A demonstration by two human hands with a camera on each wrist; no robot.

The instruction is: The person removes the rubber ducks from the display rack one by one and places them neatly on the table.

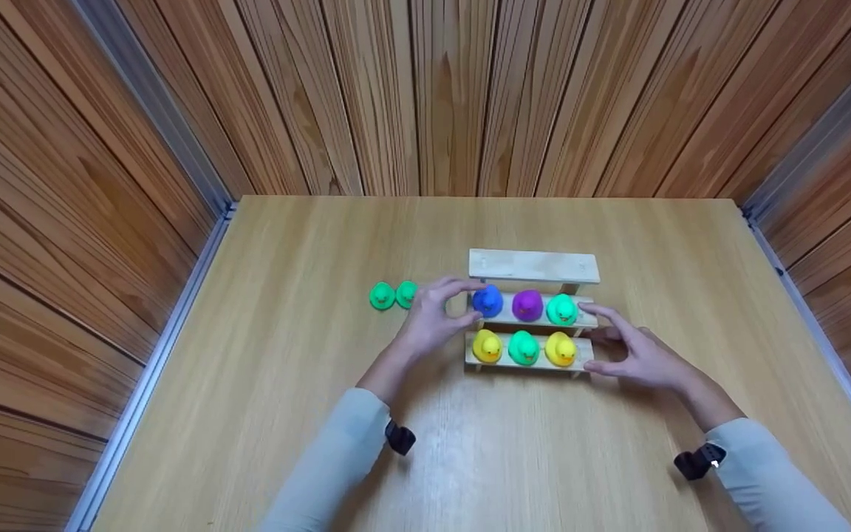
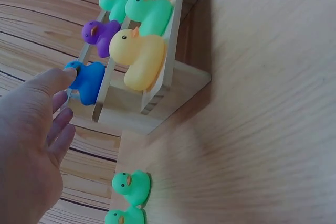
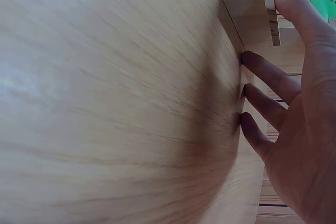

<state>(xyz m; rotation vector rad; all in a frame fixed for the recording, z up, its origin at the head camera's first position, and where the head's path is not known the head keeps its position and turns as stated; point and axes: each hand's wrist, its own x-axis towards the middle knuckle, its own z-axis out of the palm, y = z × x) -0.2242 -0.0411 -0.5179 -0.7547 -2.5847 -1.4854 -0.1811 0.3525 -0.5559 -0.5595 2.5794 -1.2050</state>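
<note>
A three-tier wooden rack [image 1: 534, 264] holds rubber ducks on its lower two steps. At the left end of the middle step, my left hand [image 1: 433, 316] pinches a blue rubber duck [image 1: 487, 301], thumb at its head in the left wrist view; the index finger is hidden there. Beside it stand a purple duck [image 1: 527, 305] and a green duck [image 1: 562, 309]. The bottom step carries a yellow duck [image 1: 487, 346], a green duck [image 1: 524, 347] and another yellow duck [image 1: 561, 349]. My right hand [image 1: 640, 355] rests, fingers spread, against the rack's right end, its thumb touching the bottom step.
Two green ducks [image 1: 382, 295] sit on the wooden table [image 1: 307, 369] left of the rack, one partly behind my left hand. Wood-panelled walls [image 1: 440, 96] enclose the table at the back and both sides, with metal rails [image 1: 152, 377] along the side edges.
</note>
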